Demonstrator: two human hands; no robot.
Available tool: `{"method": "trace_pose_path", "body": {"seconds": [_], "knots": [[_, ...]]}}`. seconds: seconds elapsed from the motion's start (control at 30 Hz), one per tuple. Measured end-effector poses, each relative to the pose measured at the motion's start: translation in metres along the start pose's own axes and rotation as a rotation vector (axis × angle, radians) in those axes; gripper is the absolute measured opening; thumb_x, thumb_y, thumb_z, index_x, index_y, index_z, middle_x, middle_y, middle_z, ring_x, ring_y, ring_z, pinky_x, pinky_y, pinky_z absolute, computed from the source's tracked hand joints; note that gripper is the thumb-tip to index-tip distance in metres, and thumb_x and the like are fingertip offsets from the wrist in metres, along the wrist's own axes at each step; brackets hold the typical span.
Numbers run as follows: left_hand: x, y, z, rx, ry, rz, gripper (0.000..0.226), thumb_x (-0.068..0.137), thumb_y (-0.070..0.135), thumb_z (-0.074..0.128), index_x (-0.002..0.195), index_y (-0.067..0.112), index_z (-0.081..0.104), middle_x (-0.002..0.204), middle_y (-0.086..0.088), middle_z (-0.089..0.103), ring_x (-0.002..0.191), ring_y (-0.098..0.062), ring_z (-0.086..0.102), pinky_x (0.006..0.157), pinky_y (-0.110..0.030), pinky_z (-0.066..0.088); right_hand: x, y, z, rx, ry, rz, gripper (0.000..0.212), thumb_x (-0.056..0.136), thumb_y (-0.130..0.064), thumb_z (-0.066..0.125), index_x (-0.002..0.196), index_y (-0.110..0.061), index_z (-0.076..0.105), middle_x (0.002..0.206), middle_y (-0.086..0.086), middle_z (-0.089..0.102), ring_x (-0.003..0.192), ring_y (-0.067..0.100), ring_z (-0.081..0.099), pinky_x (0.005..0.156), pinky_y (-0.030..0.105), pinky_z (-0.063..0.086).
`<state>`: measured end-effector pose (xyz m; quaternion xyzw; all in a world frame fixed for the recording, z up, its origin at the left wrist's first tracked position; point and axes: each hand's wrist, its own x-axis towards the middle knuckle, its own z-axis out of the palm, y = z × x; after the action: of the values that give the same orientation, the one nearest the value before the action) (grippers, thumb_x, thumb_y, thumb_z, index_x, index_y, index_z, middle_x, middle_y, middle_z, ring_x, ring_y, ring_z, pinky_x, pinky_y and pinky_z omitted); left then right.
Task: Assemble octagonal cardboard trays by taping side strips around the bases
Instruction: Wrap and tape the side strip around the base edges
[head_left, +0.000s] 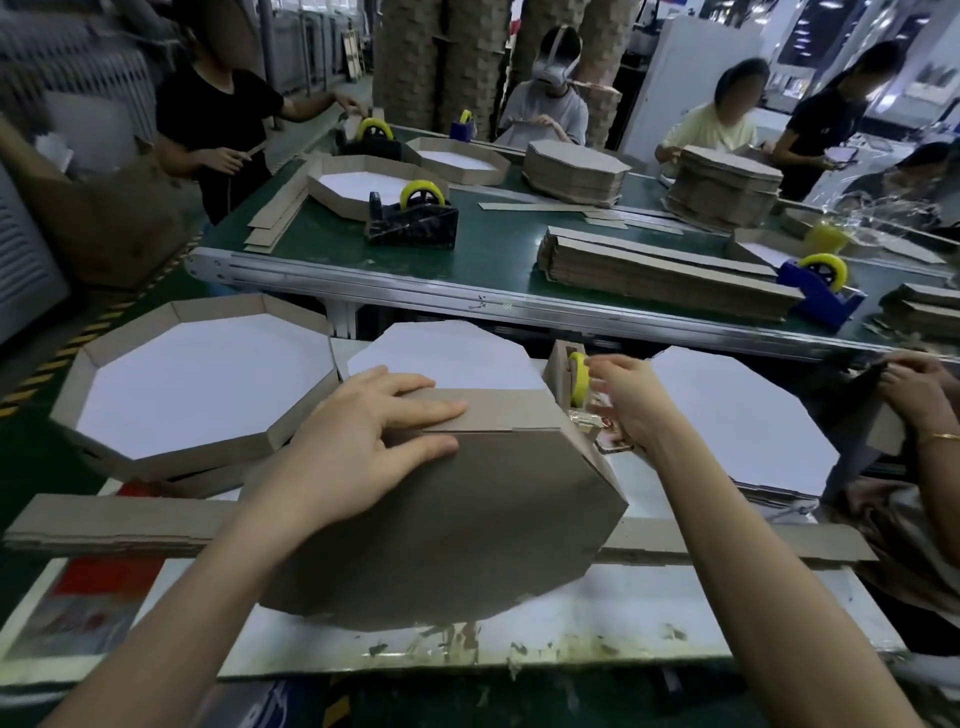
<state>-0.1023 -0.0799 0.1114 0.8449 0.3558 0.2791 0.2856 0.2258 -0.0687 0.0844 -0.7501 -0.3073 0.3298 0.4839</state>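
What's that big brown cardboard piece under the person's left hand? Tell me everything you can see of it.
It is a tray of plain brown cardboard: an eight-sided base, brown underside facing the camera, apparently tipped up from the white bench. A brown side strip is folded along its upper edges, a seam showing where they meet. The left hand lies on it, straight fingers pressing strip against base. I see no tape on it.
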Motion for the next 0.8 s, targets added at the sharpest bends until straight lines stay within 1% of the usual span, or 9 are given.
{"method": "trace_pose_path", "body": {"seconds": [0.03, 0.07, 0.1, 0.17, 0.27, 0.33, 0.43, 0.6, 0.8], "knots": [[0.005, 0.000, 0.000, -0.020, -0.020, -0.004, 0.043, 0.069, 0.066, 0.051, 0.111, 0.061, 0.057, 0.133, 0.020, 0.052, 0.136, -0.012, 0.035, 0.114, -0.043, 0.029, 0.014, 0.012, -0.001, -0.046, 0.006, 0.059, 0.021, 0.097, -0.017, 0.052, 0.103, -0.006, 0.068, 0.103, 0.025, 0.060, 0.120, 0.040, 0.056, 0.083, 0.042, 0.054], [0.009, 0.001, 0.000, -0.036, -0.030, -0.005, 0.044, 0.068, 0.066, 0.052, 0.111, 0.060, 0.058, 0.133, 0.020, 0.052, 0.135, -0.011, 0.037, 0.114, -0.043, 0.030, 0.026, 0.021, -0.002, -0.090, 0.006, 0.112, 0.018, 0.095, -0.015, 0.051, 0.092, -0.006, 0.066, 0.094, 0.022, 0.056, 0.091, 0.036, 0.059, 0.082, 0.041, 0.053], [0.012, 0.001, 0.001, -0.043, -0.029, -0.003, 0.045, 0.067, 0.068, 0.052, 0.111, 0.059, 0.059, 0.132, 0.021, 0.053, 0.133, -0.008, 0.038, 0.113, -0.042, 0.031, 0.037, 0.031, -0.001, -0.123, 0.014, 0.157, 0.016, 0.094, -0.014, 0.049, 0.086, -0.008, 0.061, 0.087, 0.016, 0.050, 0.079, 0.020, 0.043, 0.077, 0.040, 0.051], [0.015, -0.001, 0.005, -0.035, 0.000, 0.004, 0.046, 0.068, 0.071, 0.050, 0.111, 0.059, 0.060, 0.127, 0.025, 0.053, 0.126, 0.002, 0.039, 0.110, -0.036, 0.033, 0.057, 0.046, 0.000, -0.146, 0.022, 0.228, 0.014, 0.096, -0.016, 0.050, 0.085, -0.010, 0.057, 0.083, 0.009, 0.048, 0.067, 0.024, 0.051, 0.063, 0.034, 0.053], [0.017, -0.005, 0.009, -0.022, 0.047, 0.002, 0.033, 0.076, 0.073, 0.057, 0.108, 0.064, 0.060, 0.120, 0.039, 0.047, 0.121, 0.015, 0.035, 0.101, -0.026, 0.032, 0.081, 0.064, 0.002, -0.230, -0.013, 0.272, 0.015, 0.099, -0.013, 0.050, 0.112, -0.008, 0.055, 0.097, 0.011, 0.053, 0.068, 0.020, 0.052, 0.032, 0.022, 0.046], [0.018, -0.008, 0.012, -0.006, 0.066, -0.008, 0.032, 0.075, 0.070, 0.058, 0.107, 0.066, 0.060, 0.120, 0.042, 0.047, 0.121, 0.015, 0.035, 0.099, -0.023, 0.031, 0.099, 0.076, 0.003, -0.311, -0.037, 0.286, 0.030, 0.098, -0.010, 0.052, 0.128, -0.002, 0.052, 0.089, 0.008, 0.052, 0.066, 0.019, 0.049, 0.025, 0.022, 0.040], [0.019, -0.008, 0.014, 0.013, 0.086, -0.006, 0.039, 0.072, 0.072, 0.051, 0.110, 0.069, 0.056, 0.123, 0.040, 0.048, 0.123, 0.011, 0.037, 0.098, -0.021, 0.032, 0.120, 0.087, 0.008, -0.437, -0.073, 0.391, 0.019, 0.097, -0.009, 0.057, 0.110, 0.001, 0.047, 0.091, 0.012, 0.053, 0.067, 0.024, 0.052, 0.029, 0.026, 0.043], [0.025, -0.015, 0.012, 0.019, 0.069, -0.025, 0.039, 0.073, 0.074, 0.049, 0.111, 0.072, 0.052, 0.127, 0.042, 0.044, 0.125, 0.010, 0.037, 0.097, -0.025, 0.036, 0.149, 0.105, 0.017, -0.404, -0.006, 0.456, 0.023, 0.099, -0.018, 0.057, 0.109, 0.003, 0.054, 0.096, 0.020, 0.062, 0.077, 0.030, 0.062, 0.063, 0.040, 0.053], [0.030, -0.021, 0.013, 0.049, 0.066, -0.015, 0.038, 0.075, 0.076, 0.049, 0.113, 0.072, 0.051, 0.128, 0.042, 0.043, 0.125, 0.008, 0.037, 0.097, -0.029, 0.040, 0.156, 0.107, 0.014, 0.055, 0.118, 0.484, 0.008, 0.093, -0.002, 0.059, 0.096, -0.006, 0.052, 0.078, 0.014, 0.058, 0.058, 0.021, 0.054, 0.046, 0.028, 0.039]]}}
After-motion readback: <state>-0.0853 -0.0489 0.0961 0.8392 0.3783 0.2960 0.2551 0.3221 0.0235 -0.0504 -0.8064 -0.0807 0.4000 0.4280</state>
